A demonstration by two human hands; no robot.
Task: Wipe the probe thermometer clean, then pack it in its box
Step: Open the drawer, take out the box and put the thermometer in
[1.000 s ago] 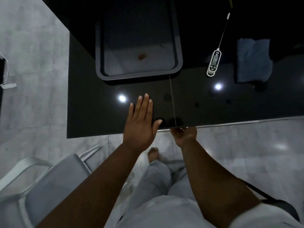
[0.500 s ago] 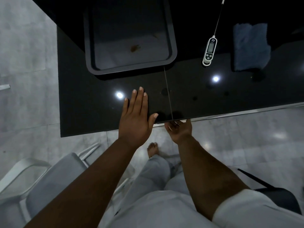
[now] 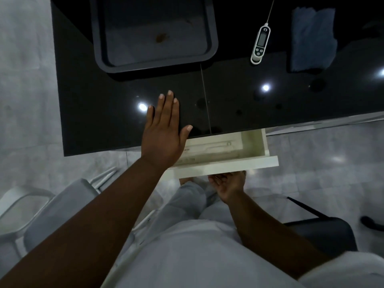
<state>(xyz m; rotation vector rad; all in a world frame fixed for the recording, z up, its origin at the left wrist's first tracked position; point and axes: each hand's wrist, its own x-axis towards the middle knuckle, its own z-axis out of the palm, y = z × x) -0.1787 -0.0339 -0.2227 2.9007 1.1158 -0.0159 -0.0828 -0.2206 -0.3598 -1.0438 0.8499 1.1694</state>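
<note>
Probe thermometer [image 3: 260,45] lying flat on the glossy black counter [image 3: 239,100] toward the far right, white body nearest, thin metal probe pointing away to the far edge of view. Just right of it, apart, a folded blue cloth [image 3: 311,38]. Well to the left, a dark grey tray [image 3: 212,48] with a small brown spot on its floor, otherwise bare.

Below the near edge of the counter, a white drawer [image 3: 226,166] standing partly out, a pale flat box-like item [image 3: 209,148] lying inside, details too dim to make out.

Left hand [image 3: 164,129] spread flat, palm down, resting on the near edge of the counter, fingers straight and together, thumb out to the right, gripping nothing. Right hand [image 3: 227,183] under the drawer's front panel, palm up, fingertips curled up behind the panel's lower edge; exact grip hidden, so cannot tell how firmly closed.

Nearer still, light grey trousers and a white top. Left, a white chair with grey seat [image 3: 52,215] on pale tiled floor [image 3: 25,80]; right, a dark chair [image 3: 324,231].
</note>
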